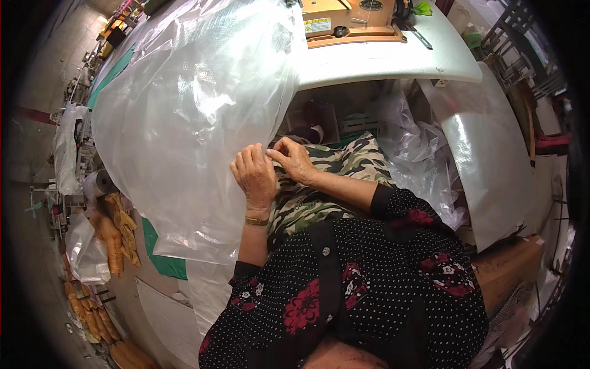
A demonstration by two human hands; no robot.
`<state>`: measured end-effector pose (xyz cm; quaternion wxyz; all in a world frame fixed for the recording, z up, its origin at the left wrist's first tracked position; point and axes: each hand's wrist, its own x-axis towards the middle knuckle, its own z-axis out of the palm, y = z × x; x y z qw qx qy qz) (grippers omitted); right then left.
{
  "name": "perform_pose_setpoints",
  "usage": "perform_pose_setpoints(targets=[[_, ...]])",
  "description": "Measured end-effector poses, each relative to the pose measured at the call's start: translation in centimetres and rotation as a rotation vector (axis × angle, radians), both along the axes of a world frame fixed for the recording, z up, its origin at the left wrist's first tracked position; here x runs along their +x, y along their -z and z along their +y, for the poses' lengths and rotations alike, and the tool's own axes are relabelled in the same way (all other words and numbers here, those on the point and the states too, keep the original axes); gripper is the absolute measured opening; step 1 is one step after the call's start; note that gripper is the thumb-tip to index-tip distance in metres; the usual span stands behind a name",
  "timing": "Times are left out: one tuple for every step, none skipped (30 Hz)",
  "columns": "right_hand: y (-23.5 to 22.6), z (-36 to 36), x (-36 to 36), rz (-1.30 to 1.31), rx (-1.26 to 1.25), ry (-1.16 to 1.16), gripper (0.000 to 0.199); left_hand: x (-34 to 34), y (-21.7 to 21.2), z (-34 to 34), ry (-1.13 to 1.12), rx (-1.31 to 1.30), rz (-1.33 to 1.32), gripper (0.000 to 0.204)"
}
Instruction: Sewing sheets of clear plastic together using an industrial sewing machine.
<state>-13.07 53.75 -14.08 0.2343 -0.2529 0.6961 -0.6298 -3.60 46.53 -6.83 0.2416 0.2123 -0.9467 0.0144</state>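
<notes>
**Both hands pinch the bag's edge**

The clear plastic bag (184,129) billows from centre toward 10 o'clock. Your left hand (254,177) and right hand (295,158) pinch its edge between fingertips, side by side, likely to part 2 layers. The sewing machine (350,18) sits at 12 o'clock.

Black white-dotted blouse (369,277) with red flowers, dark cuffs, 1 gold bracelet (256,221), camouflage trousers (332,178)

Plastic sheet (190,123) left of hands (273,166)
</notes>
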Motion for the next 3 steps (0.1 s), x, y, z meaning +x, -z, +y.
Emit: perform_pose_setpoints(targets=[[-0.05, -0.38, 0.41, 0.002, -0.03, 0.024, 0.036, 0.1, 0.1, -0.46, 0.012, -0.02, 0.03, 0.034], [-0.07, -0.86, 0.6, -0.02, -0.018, 0.049, 0.035, 0.17, 0.24, -0.86, 0.023, -0.021, 0.027, 0.036], [-0.12, -1.27, 0.69, -0.028, 0.013, 0.065, 0.034, 0.05, 0.33, -1.28, 0.033, -0.024, 0.026, 0.037]])
